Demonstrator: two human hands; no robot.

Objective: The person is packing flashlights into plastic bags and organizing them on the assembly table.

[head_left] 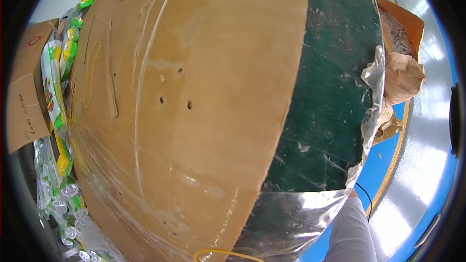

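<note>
Big brown cardboard sheet point(194, 106) on dark green table point(335, 82), yellow rubber band point(92, 73) on top. No hands showing, grip unknown.

Both hands are hidden from view. The cardboard sheet point(184, 106) is cut off at the far and near edges, and the counter point(335, 77) beneath is largely covered.

Taped cardboard sheet point(184, 106) over dark green tabletop point(335, 82), yellow-green packets point(58, 82) left, crumpled brown paper point(403, 77) right
</note>
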